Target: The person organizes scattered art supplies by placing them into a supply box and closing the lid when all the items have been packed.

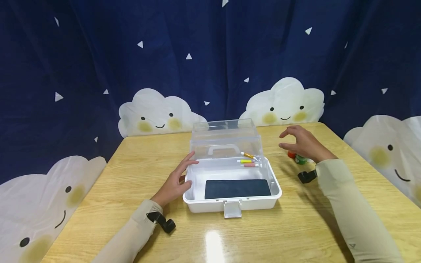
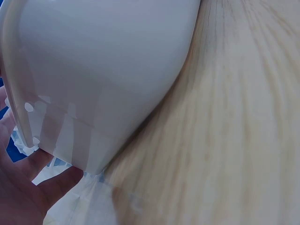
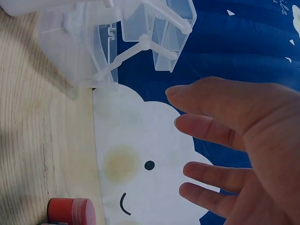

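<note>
Head view: left hand [image 1: 174, 183] spread against the end of the white box [image 1: 204, 207], fingers touching its wall, thumb at the rim; light, steady pressure there should stop it sliding. Right hand [image 1: 304, 143] hangs thumb and fingers wide, nothing between them! Red jar [image 1: 291, 155] and green jar [image 1: 300, 160] sit near that thumb, so lowering squarely over one, clear of its neighbour, looks wisest. Small tubes [image 1: 245, 161] lie between both hands' fingers.
</note>
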Tool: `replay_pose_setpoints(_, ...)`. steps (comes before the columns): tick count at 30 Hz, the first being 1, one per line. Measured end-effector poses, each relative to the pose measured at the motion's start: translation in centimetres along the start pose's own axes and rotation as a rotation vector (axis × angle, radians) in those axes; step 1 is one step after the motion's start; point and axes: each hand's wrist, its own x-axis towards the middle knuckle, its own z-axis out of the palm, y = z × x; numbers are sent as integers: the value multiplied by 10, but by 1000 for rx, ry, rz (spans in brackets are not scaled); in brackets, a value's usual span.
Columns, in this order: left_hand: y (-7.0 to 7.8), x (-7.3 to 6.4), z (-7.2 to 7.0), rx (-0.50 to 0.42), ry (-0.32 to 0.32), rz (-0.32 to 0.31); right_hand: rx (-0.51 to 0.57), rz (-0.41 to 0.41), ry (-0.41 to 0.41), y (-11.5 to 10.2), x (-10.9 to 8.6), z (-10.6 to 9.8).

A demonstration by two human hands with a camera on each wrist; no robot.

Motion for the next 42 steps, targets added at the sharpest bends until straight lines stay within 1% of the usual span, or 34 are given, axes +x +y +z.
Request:
replay_pose_setpoints(6,0,0,0,1,3,-3,-3,-6,12,4,-1,2)
replay_pose_setpoints(13,0,-1,1,-1,1,-15,0,-5,-2,11,0,7)
replay_pose_setpoints(18,0,-2,1,-9,4,-11,7,-6,-10,17,1,10)
replay_pose_setpoints(26,-1,-1,1,-15,3,0,-7,-15,4,28,0,15)
replay_pose_setpoints(30,0,0,1,-10,7,-10,-28,-3,-4,34,1,15)
replay_pose_setpoints(38,2,0,1,-1,7,-22,-43,61,-16,38,1,17)
replay_pose_setpoints(42,2,0,1,-5,7,-20,-53,60,-13,43,1,20)
